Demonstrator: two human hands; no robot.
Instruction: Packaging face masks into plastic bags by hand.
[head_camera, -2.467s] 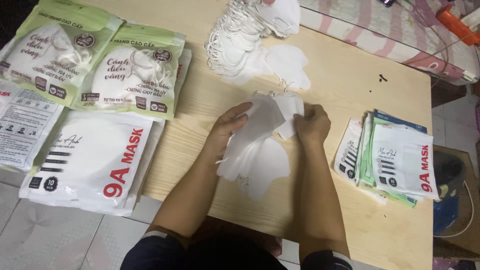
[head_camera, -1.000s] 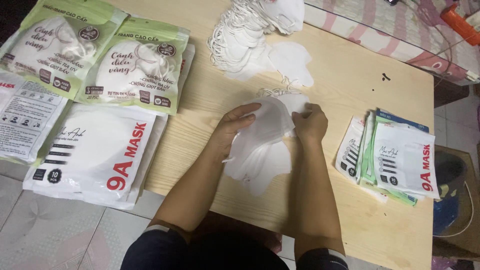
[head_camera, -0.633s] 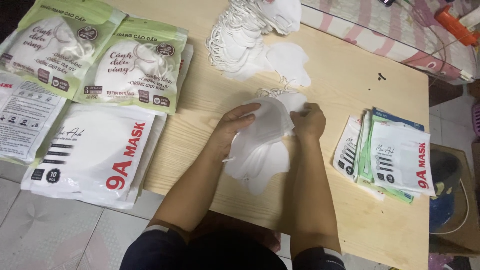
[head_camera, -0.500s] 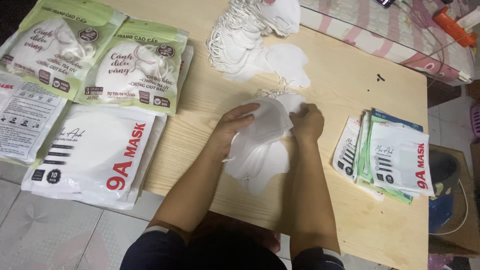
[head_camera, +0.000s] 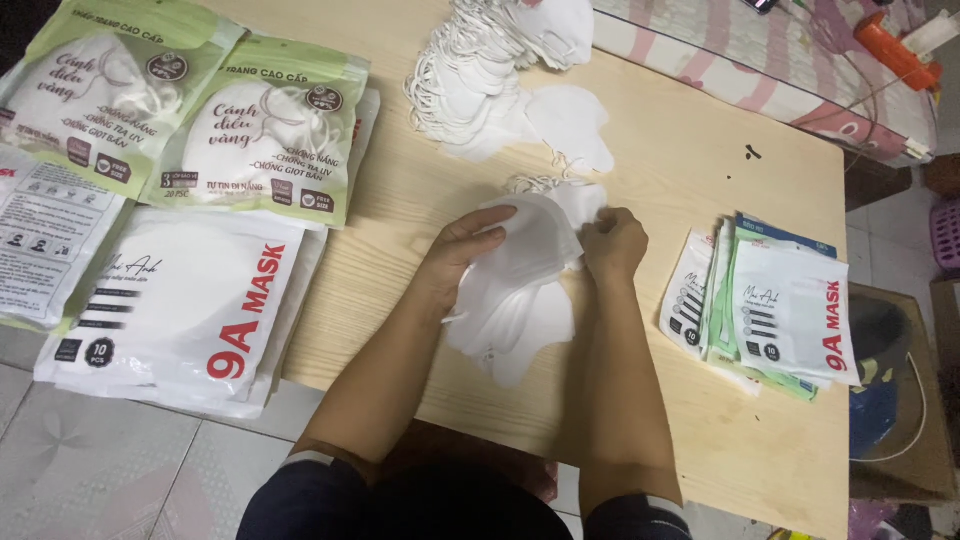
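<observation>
**Both hands working a stack of white masks at the near edge of the surface**

A pale wooden surface (head_camera: 680, 150) is standing on a tiled floor (head_camera: 110, 470), with a pink patterned bed (head_camera: 760, 60) running along its far edge. A heap of loose white masks (head_camera: 480, 70) is lying at the far edge, white mask packets (head_camera: 185, 300) and green mask packets (head_camera: 265, 130) are overlapping the left edge, and a smaller pile of flat packets (head_camera: 780, 305) is sitting near the right edge.

The left hand (head_camera: 470, 245) is curling its fingers (head_camera: 490, 222) over the top of a stack of white masks (head_camera: 515, 300), thumb underneath, gripping it. The right hand (head_camera: 615, 245) is bunching its fingers (head_camera: 600, 225) closed, pinching the stack's right side. The stack is hanging just above the surface near the middle of the near edge.

Compared with half a second ago, both hands are holding almost the same pose, and the stack is staying in place.
</observation>
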